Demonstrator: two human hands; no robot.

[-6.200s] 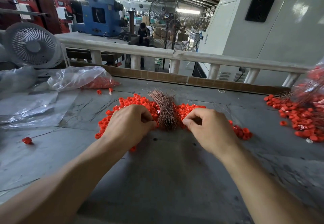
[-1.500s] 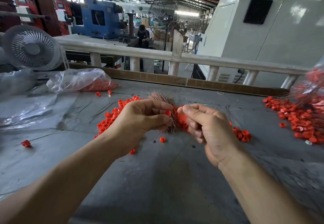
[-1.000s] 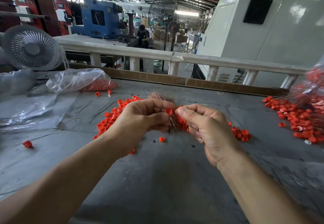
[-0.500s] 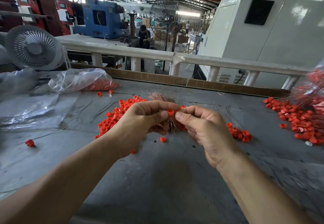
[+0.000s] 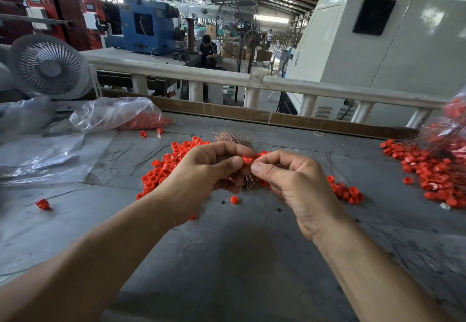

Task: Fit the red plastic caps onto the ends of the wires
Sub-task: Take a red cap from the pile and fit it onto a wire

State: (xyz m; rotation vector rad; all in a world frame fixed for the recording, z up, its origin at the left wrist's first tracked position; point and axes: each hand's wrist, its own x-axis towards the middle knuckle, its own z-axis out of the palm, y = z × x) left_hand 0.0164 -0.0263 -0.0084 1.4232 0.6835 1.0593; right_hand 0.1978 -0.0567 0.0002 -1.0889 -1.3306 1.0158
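My left hand (image 5: 201,173) pinches a small red cap (image 5: 246,160) between thumb and forefinger, raised above the table. My right hand (image 5: 290,183) is closed in a pinch right against that cap; a wire in its fingers is too thin to make out. Behind and under both hands lies a bundle of copper-coloured wires (image 5: 233,137), partly hidden. A heap of loose red caps (image 5: 164,165) spreads on the grey table (image 5: 239,258) around the bundle, with more caps (image 5: 348,192) right of my right hand.
A second pile of red caps with wires (image 5: 433,170) lies at the right edge. A clear plastic bag of caps (image 5: 118,116) and plastic sheeting (image 5: 37,155) lie at left, near a white fan (image 5: 50,66). Stray caps (image 5: 42,203) dot the table. A white rail (image 5: 277,86) borders the far side.
Both hands rose from the pile on the table. The left hand picked up a red cap and the right hand's pinch closed in against it; over the last second they barely move.
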